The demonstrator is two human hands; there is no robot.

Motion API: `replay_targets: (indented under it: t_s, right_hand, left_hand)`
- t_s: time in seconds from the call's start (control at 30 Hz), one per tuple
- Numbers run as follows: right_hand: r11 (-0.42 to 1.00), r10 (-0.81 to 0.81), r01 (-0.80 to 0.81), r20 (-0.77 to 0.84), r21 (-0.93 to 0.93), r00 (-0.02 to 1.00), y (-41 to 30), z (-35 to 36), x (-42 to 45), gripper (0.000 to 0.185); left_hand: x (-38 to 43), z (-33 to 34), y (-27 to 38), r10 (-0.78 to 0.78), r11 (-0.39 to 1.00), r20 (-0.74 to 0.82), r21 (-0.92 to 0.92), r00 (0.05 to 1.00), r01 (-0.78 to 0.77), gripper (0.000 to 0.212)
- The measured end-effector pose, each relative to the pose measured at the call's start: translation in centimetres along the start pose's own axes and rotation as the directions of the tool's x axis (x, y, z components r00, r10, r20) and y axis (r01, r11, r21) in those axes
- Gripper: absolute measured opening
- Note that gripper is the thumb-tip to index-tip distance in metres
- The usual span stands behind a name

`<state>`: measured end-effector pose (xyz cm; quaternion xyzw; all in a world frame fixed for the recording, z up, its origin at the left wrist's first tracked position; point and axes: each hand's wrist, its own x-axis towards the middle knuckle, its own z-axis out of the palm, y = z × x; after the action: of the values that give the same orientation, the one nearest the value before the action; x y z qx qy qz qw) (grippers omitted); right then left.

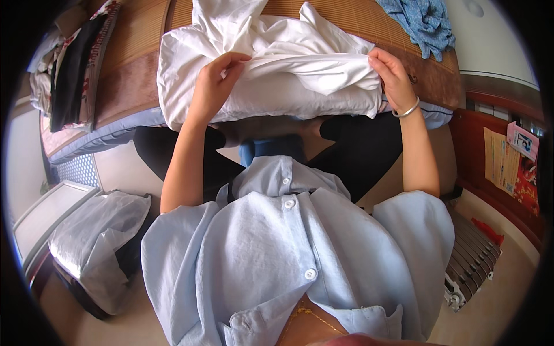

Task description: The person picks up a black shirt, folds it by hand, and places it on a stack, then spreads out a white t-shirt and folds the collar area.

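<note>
A white cloth garment (311, 69), partly bunched, lies over a white pillow (268, 104) at the edge of a bed in front of me. My left hand (220, 82) pinches a folded edge of the white cloth between thumb and fingers. At the other end of the same edge, my right hand (391, 78) grips the cloth, a silver bangle on its wrist. Between the two hands the edge is stretched nearly straight, with loose folds hanging below it. What kind of garment it is cannot be told.
A bamboo mat (134, 26) covers the bed. Crumpled blue patterned cloth (426, 26) lies at the far right, and folded dark and patterned textiles (80, 73) at the left. A plastic-covered item (99, 242) stands on the floor at left, a finned heater (469, 255) at right.
</note>
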<state>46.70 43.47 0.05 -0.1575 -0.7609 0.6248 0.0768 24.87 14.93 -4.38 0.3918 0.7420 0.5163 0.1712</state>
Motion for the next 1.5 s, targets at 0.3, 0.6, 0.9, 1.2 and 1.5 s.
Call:
replay_targets:
  t_s: [0.3,0.6,0.9,1.2,1.5]
  right_hand:
    - [0.878,0.246,-0.131,-0.199,0.460,0.949,-0.8,1.5,3.4,0.015]
    - [0.891,0.049,-0.041,-0.007,0.451,0.999,-3.7,-0.4,4.0,0.013]
    - [0.906,-0.348,0.325,0.042,0.271,0.937,-15.4,-3.8,7.3,0.017]
    - [0.970,-0.175,0.158,0.076,0.186,0.982,-11.6,-3.5,9.4,0.017]
    - [0.909,-0.092,0.037,0.113,0.414,0.989,-10.8,-3.4,9.2,0.009]
  left_hand:
    - [3.7,0.5,-0.1,0.098,0.994,0.007,0.047,0.995,-0.098,0.016]
    - [4.4,0.4,3.0,0.329,0.936,-0.053,0.146,0.943,-0.319,0.016]
    - [8.2,-7.9,14.4,-0.047,0.551,0.095,-0.828,0.994,0.105,0.021]
    - [8.0,-7.7,6.6,-0.280,0.743,0.352,-0.510,0.893,0.434,0.030]
    - [9.2,-6.4,4.0,-0.094,0.802,0.203,-0.565,0.975,0.195,0.032]
